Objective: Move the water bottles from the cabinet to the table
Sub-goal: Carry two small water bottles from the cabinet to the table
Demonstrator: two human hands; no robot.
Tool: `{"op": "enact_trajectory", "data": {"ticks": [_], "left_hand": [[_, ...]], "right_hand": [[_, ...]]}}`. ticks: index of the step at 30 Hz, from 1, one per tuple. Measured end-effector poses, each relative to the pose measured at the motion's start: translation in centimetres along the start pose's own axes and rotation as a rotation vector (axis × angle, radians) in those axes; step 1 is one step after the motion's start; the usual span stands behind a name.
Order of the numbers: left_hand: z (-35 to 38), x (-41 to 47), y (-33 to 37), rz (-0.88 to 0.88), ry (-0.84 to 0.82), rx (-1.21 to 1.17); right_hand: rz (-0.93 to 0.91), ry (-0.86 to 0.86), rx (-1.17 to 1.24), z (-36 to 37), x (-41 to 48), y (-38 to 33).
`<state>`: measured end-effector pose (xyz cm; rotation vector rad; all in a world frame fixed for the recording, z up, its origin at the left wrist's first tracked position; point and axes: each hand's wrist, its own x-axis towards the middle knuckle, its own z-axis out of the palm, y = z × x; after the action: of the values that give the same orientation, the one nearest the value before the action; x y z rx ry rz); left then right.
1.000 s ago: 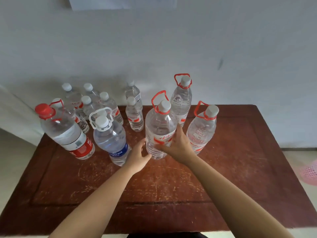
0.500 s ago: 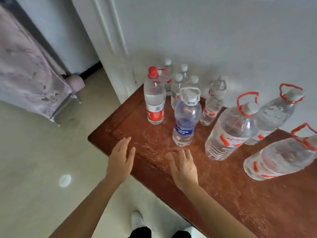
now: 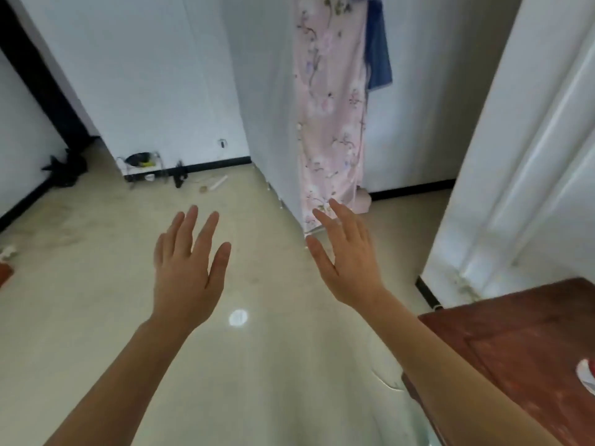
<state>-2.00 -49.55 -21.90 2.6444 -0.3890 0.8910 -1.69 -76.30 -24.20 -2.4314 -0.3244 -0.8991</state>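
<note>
Both hands are stretched out over the floor with straight, spread fingers and hold nothing. My left hand (image 3: 188, 268) is at the centre of the view and my right hand (image 3: 349, 257) is a little to its right. Only a corner of the dark red wooden table (image 3: 515, 342) shows at the lower right. The bottom of one water bottle (image 3: 586, 376) with a red and white label peeks in at the right edge, on the table. The other bottles and the cabinet are out of view.
A beige tiled floor (image 3: 96, 284) stretches ahead. A pink floral curtain (image 3: 331, 117) hangs beside a white wall corner. A white door frame (image 3: 521, 156) rises at the right. Small clutter and a wire rack (image 3: 141, 167) sit by the far wall.
The view has swung left, away from the table and its bottles, toward the room. Both hands left the large bottle, came off the table edge and now hang open over the floor.
</note>
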Motion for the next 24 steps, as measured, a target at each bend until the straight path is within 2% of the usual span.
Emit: {"op": "enact_trajectory", "data": {"ticks": [1,6,10,16,21,24], "left_hand": [[-0.9,0.4,-0.9,-0.013,-0.009,0.035],[-9.2,-1.7,-13.7,-0.256,0.068,0.301],[-12.8,-3.4,-22.6,-0.486,0.11,0.376],[-13.4,-2.0,-33.1,-0.657,0.183,0.461],[-12.4,4.8,-44.1,-0.806,0.234,0.534],[-12.9,7.3,-48.5,-0.809,0.237,0.6]], "right_hand": [[-0.046,0.021,-0.004,0.8,1.0,-0.6],[-0.295,-0.051,0.107,12.0,9.2,-13.8],[-0.45,-0.143,0.213,20.9,13.4,-22.5],[-0.627,-0.191,0.324,32.3,20.1,-30.1],[-0.754,-0.217,0.435,42.9,29.7,-36.1],[-0.807,-0.219,0.483,47.6,34.1,-39.1]]}}
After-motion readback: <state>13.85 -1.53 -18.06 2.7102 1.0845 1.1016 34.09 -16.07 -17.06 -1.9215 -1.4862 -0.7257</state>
